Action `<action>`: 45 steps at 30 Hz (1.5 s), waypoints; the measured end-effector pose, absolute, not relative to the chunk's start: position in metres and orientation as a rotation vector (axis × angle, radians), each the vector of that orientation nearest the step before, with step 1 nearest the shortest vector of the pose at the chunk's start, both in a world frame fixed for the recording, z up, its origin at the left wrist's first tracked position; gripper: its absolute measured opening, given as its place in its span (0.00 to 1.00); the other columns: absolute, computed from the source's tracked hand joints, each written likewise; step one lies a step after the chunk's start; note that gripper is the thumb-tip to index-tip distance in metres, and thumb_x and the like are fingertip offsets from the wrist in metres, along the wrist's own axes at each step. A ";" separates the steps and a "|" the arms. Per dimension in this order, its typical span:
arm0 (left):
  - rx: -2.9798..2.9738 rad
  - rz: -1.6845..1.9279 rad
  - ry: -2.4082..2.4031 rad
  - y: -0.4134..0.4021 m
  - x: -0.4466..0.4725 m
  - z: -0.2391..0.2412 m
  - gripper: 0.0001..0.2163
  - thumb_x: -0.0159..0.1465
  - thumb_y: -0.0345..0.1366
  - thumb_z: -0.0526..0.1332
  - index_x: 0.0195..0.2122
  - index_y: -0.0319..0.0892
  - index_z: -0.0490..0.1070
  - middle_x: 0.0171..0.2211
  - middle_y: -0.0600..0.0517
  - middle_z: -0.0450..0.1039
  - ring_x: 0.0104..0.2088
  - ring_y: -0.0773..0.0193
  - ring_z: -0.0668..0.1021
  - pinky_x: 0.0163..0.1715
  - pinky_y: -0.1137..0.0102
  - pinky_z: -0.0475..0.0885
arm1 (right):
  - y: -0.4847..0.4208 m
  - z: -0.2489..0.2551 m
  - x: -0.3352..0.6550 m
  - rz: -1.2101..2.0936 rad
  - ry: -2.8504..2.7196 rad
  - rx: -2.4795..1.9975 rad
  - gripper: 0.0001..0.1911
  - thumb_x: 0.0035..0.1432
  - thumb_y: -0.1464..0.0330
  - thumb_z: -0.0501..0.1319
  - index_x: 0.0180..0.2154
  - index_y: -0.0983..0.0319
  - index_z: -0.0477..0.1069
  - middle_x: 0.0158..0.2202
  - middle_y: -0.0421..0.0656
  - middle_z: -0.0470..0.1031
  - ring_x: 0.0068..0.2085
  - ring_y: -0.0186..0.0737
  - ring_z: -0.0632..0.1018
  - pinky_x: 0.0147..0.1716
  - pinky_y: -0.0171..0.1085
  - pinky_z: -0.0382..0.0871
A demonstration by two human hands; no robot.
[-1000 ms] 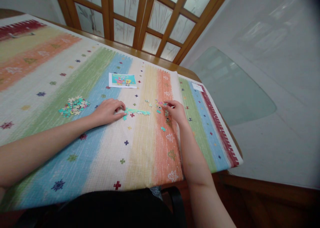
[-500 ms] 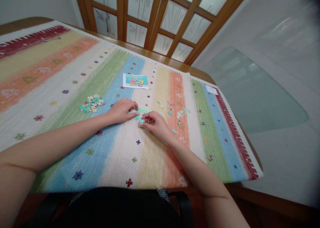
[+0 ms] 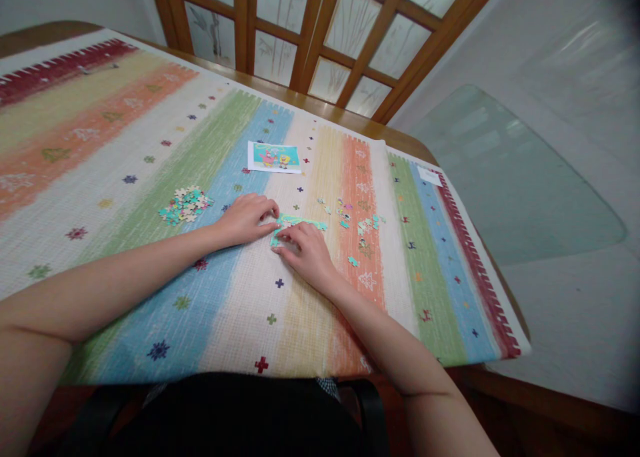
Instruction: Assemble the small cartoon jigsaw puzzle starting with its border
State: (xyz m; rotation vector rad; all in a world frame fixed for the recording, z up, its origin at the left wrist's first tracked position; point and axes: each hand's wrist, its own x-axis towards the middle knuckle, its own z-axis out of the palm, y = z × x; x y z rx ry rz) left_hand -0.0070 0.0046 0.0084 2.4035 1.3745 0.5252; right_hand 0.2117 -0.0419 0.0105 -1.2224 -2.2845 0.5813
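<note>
A joined strip of teal puzzle pieces [image 3: 305,222] lies on the striped cloth [image 3: 150,243]. My left hand [image 3: 247,218] rests curled at the strip's left end, fingertips touching it. Pressing down on the strip's lower left end is my right hand [image 3: 306,250], fingers bent and close together over a piece; what lies under the fingertips is hidden. Loose pieces [image 3: 363,227] are scattered to the right of the strip. A pile of pieces [image 3: 184,204] sits left of my left hand.
A small reference picture [image 3: 275,157] lies flat beyond the hands. A white label [image 3: 429,176] is at the cloth's right border. Behind the table stands a wooden lattice door [image 3: 320,37]. A glass pane [image 3: 505,177] lies on the floor at right.
My right hand left the loose pieces at right, came leftward to the strip's left end, and now presses there. My left hand stayed at the strip. The camera view shifted.
</note>
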 end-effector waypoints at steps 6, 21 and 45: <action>2.415 0.536 1.363 0.005 -0.008 0.008 0.12 0.67 0.47 0.61 0.45 0.45 0.73 0.37 0.50 0.75 0.41 0.54 0.74 0.43 0.62 0.63 | -0.042 0.005 0.215 0.511 -2.323 -1.180 0.05 0.65 0.63 0.66 0.42 0.55 0.80 0.41 0.46 0.75 0.47 0.47 0.73 0.48 0.46 0.66; 2.397 0.528 1.331 0.008 -0.009 0.007 0.13 0.68 0.48 0.61 0.45 0.45 0.74 0.37 0.49 0.74 0.41 0.54 0.74 0.43 0.63 0.63 | -0.045 0.005 0.216 0.287 -2.512 -1.099 0.14 0.72 0.62 0.56 0.42 0.56 0.80 0.40 0.48 0.76 0.43 0.48 0.71 0.44 0.46 0.64; 2.349 0.395 1.211 0.012 -0.019 0.014 0.19 0.63 0.51 0.64 0.48 0.44 0.72 0.40 0.48 0.75 0.43 0.53 0.74 0.45 0.62 0.65 | -0.064 0.024 0.214 0.059 -2.765 -1.106 0.12 0.71 0.72 0.54 0.43 0.59 0.77 0.40 0.49 0.76 0.44 0.50 0.70 0.40 0.46 0.62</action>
